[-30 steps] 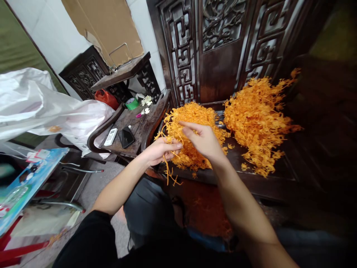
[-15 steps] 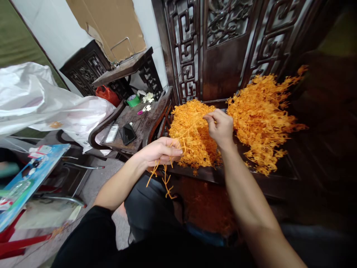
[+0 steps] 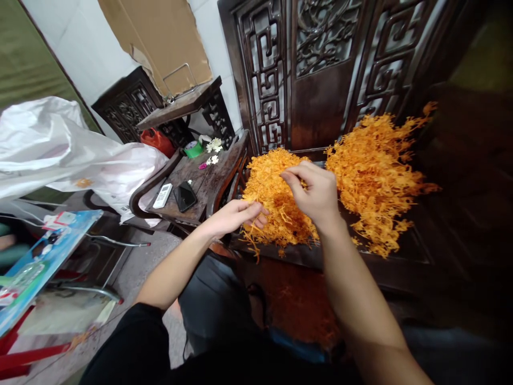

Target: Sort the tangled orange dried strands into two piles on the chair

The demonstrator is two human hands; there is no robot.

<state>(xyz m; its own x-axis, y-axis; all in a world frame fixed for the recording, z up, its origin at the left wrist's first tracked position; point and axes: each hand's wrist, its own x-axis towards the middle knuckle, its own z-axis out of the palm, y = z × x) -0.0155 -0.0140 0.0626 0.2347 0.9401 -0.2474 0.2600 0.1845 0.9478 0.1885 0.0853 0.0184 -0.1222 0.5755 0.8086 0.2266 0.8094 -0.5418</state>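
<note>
A dark wooden bench (image 3: pixel 294 256) with a carved back (image 3: pixel 320 115) stands by a white wall (image 3: pixel 72 32). On its seat sit two big heaps of thin orange strings: the left heap (image 3: pixel 272 171) and the right heap (image 3: pixel 372 184), near each other. The person's left hand (image 3: pixel 240 216) has its fingers bent around some orange strings (image 3: pixel 253 247), which hang down in front of the left heap. The right hand (image 3: pixel 315 192) is over the left heap, thumb and finger pinched together; one cannot tell if a string is in the pinch.

To the left is a wooden chair (image 3: pixel 204 187). On it lie one black phone (image 3: pixel 185 196), one small white gadget (image 3: pixel 162 196), one roll of green tape (image 3: pixel 194 149), one pink flower (image 3: pixel 202 166) and two little bunches of white flowers (image 3: pixel 214 145). One red bag (image 3: pixel 157 140) is behind. One cardboard sheet (image 3: pixel 168 43) leans on the wall. One blue table (image 3: pixel 86 220) is at the far left.
</note>
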